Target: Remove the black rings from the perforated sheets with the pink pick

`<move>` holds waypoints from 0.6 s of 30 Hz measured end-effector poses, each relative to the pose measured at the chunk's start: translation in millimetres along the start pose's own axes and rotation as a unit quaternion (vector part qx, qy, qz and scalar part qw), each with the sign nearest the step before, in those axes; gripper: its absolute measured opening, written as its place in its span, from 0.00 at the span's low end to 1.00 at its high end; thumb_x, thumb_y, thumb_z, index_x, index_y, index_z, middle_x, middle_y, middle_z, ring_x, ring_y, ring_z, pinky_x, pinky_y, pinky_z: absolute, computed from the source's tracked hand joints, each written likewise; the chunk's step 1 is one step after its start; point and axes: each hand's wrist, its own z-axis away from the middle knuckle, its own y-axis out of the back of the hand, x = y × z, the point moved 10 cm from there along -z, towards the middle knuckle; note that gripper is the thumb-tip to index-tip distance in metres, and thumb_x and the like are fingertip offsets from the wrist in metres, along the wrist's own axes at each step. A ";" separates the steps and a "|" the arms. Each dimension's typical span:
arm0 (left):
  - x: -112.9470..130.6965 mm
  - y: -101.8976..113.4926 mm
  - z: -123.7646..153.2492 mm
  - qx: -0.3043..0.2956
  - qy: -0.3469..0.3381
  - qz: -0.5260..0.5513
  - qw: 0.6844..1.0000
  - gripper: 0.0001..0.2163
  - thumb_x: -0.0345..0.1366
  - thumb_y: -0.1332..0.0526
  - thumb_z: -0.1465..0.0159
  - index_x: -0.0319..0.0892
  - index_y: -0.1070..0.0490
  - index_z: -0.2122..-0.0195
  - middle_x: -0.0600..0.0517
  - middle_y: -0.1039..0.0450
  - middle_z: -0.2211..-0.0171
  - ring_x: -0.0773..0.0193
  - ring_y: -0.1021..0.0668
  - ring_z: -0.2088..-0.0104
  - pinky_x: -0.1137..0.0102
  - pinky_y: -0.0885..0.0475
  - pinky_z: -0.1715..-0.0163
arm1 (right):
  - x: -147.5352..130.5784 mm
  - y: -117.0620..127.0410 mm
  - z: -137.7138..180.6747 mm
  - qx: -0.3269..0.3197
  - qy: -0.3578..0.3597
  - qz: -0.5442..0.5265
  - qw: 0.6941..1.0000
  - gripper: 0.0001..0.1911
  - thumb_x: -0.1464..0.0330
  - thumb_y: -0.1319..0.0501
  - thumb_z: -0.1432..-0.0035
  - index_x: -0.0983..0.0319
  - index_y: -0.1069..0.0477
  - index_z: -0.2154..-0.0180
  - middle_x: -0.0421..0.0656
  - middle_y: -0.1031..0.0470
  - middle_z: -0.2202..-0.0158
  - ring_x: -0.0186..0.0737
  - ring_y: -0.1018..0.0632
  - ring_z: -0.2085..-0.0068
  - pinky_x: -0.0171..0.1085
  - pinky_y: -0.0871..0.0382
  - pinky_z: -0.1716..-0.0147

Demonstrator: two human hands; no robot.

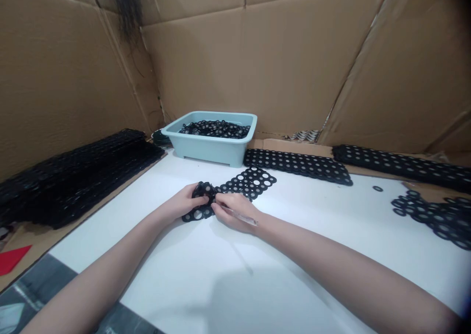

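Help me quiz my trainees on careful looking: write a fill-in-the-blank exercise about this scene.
1. The left hand grips ringed mesh coloured ____.
2. The right hand, not the ____ hand, holds the slim, clear-looking object.
3. The tub is light ____.
4. The tabletop under the hands is ____.

Missing words: black; left; blue; white.

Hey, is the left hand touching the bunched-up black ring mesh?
Touching: the head view shows the left hand holding the black ring mesh, thumb lying across it.

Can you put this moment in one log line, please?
Left hand: holding black mesh | Right hand: at mesh, gripping clear stick | Tub: behind, holding black rings
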 end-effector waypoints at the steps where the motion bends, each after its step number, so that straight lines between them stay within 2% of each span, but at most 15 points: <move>1: -0.3 0.2 0.0 0.001 0.000 -0.001 1.000 0.11 0.39 0.42 0.49 0.39 0.32 0.67 0.49 0.28 0.67 0.60 0.28 0.67 0.67 0.34 0.65 | 0.1 0.0 0.1 0.000 0.001 0.001 1.000 0.12 0.66 0.53 0.42 0.62 0.42 0.77 0.37 0.38 0.80 0.29 0.37 0.78 0.30 0.48 0.77; 14: 0.8 -2.9 0.5 -0.014 -0.004 0.001 1.000 0.09 0.38 0.42 0.48 0.40 0.33 0.67 0.51 0.29 0.66 0.61 0.28 0.66 0.67 0.34 0.64 | -2.0 -0.1 -0.5 0.011 0.007 0.045 0.999 0.12 0.67 0.52 0.44 0.62 0.44 0.78 0.37 0.38 0.80 0.28 0.38 0.78 0.30 0.48 0.77; 18: 4.5 -3.0 0.9 -0.017 -0.011 -0.015 1.000 0.09 0.38 0.42 0.47 0.40 0.34 0.67 0.51 0.29 0.67 0.61 0.29 0.66 0.68 0.35 0.64 | -4.3 -0.4 -0.2 0.023 0.028 0.048 0.998 0.12 0.67 0.52 0.44 0.63 0.44 0.78 0.37 0.38 0.80 0.28 0.38 0.78 0.30 0.48 0.77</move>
